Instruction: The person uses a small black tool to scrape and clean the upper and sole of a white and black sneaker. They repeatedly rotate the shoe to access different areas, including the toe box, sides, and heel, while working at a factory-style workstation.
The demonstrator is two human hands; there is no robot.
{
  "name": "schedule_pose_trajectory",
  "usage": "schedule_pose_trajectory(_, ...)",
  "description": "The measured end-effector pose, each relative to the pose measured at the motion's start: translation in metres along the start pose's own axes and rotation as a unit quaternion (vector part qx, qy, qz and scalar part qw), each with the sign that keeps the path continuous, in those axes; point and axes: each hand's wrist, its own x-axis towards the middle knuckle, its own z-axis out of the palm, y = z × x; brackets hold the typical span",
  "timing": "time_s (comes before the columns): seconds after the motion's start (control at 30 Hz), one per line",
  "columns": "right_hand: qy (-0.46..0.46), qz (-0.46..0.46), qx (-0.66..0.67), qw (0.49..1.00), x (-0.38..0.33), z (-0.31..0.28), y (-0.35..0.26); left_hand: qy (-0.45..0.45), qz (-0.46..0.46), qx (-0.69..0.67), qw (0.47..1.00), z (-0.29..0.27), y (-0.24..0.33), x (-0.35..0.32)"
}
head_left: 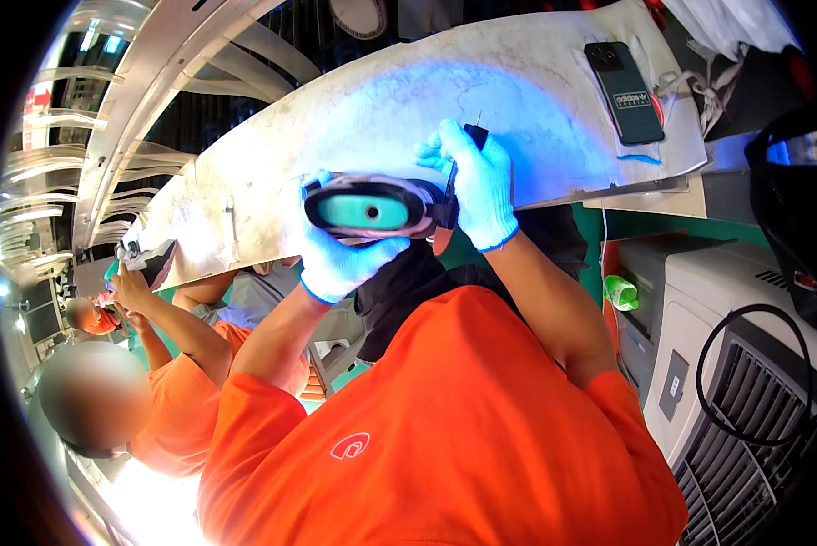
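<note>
— Teal-centred shoe (349, 211), at the near edge of the counter (263, 168); left grip (333, 265) wrapped round its side. Right grip (483, 189)?
— Closed round a dark tool (475, 136), thin tip pointing away.
— Handling?
— Shoe probably light, collar soft, body stiffer; I'd cradle it low, sparing the collar.

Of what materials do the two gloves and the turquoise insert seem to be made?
Left glove and right glove: probably knitted fabric, matte and white under blue light, with blue-edged, close-fitting cuffs. Turquoise insert: perhaps hard plastic, given its smooth, even colour and round hole; painted material remains possible.
</note>
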Motion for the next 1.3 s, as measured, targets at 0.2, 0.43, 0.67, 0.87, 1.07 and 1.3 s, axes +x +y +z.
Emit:
schedule_pose_trajectory(0.2,-0.055,0.042,-0.145,0.987,-0.011,0.008,-0.016,0.033,0.175,0.16,0.971,-0.011,-0.017,-0.02)
schedule_pose_trajectory(0.43,-0.189,0.014,-0.382,0.904,0.006,0.023,-0.025,0.067,0.249,0.141,0.956,0.011,-0.013,0.001)
schedule_pose_trajectory(0.67,-0.151,0.18,-0.111,0.966,0.023,0.016,-0.015,0.044,0.244,0.139,0.959,0.007,-0.021,-0.001)
schedule_pose_trajectory(0.87,-0.186,0.173,-0.233,0.938,0.023,0.015,-0.016,0.033,0.254,0.135,0.957,0.0,-0.014,0.009)
schedule_pose_trajectory(1.07,-0.314,0.121,-0.405,0.85,0.029,0.031,-0.031,0.036,0.254,0.126,0.958,0.009,-0.011,0.003)
schedule_pose_trajectory(1.3,-0.418,-0.037,-0.468,0.778,0.077,0.095,0.001,-0.029,0.056,-0.005,0.998,0.014,-0.012,-0.008)
